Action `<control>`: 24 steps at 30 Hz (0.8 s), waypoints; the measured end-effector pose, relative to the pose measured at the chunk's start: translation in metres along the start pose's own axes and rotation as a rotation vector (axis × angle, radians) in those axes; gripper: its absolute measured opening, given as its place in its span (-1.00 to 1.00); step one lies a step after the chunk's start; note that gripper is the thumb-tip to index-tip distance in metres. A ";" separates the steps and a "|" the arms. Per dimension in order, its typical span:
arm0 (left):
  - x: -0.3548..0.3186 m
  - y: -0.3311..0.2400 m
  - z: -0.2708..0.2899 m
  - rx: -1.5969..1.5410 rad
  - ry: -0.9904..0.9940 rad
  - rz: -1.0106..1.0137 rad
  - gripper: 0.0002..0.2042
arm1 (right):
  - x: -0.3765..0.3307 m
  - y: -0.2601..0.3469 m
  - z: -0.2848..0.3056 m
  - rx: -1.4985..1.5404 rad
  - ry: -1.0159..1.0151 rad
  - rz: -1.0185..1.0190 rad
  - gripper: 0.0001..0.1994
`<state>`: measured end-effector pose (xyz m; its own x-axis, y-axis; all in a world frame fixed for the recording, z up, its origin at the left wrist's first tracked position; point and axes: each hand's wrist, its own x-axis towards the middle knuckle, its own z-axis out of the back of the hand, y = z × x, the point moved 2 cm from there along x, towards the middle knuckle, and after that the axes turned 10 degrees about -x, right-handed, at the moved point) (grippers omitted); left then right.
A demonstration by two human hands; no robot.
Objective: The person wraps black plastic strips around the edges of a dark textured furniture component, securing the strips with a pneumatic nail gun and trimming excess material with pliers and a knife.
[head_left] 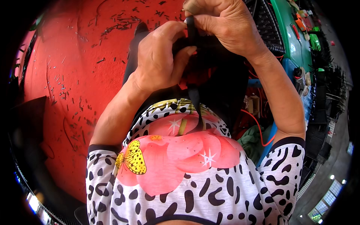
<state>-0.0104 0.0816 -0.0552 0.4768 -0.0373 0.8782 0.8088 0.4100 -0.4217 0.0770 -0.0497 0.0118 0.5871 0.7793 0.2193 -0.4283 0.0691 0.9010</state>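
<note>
- both hands are raised close under the camera, over the red floor [75, 75], working a black strap [192, 33] that hangs down toward the patterned shirt [180, 168].
- the left hand [159, 56] curls its fingers around a dark bundle, thumb pressed against the strap.
- the right hand [221, 22] pinches the strap's upper end between thumb and bent fingers, wrist cocked, forearm running down to the right.
- the work looks midway: the strap is gripped and taut, its lower end loose; what it joins is hidden.
- black slivers litter the floor's upper edge.
</note>
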 end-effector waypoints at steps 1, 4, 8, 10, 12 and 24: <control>0.000 -0.001 0.002 0.001 0.000 0.001 -0.52 | -0.002 0.007 0.000 -0.052 0.007 -0.046 -0.94; 0.000 -0.005 0.005 0.076 0.155 0.014 -0.47 | -0.004 0.013 0.001 -0.189 0.044 -0.136 -0.96; 0.006 -0.006 0.006 0.073 0.140 0.010 -0.55 | -0.015 0.018 0.003 -0.223 0.136 -0.160 -0.96; 0.009 -0.005 0.008 0.058 0.139 0.001 -0.58 | -0.021 0.022 0.005 -0.471 0.047 0.028 -0.91; 0.009 -0.003 0.008 0.053 0.178 -0.012 -0.63 | -0.031 0.027 0.004 -0.951 -0.140 0.419 -0.80; 0.014 0.006 0.006 0.056 0.149 -0.024 -0.63 | -0.056 0.010 -0.017 -1.080 -0.355 0.833 -0.83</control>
<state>-0.0011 0.0885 -0.0445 0.5067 -0.1808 0.8429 0.8021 0.4573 -0.3841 0.0282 -0.0819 0.0023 -0.0253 0.6425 0.7659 -0.9445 0.2355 -0.2288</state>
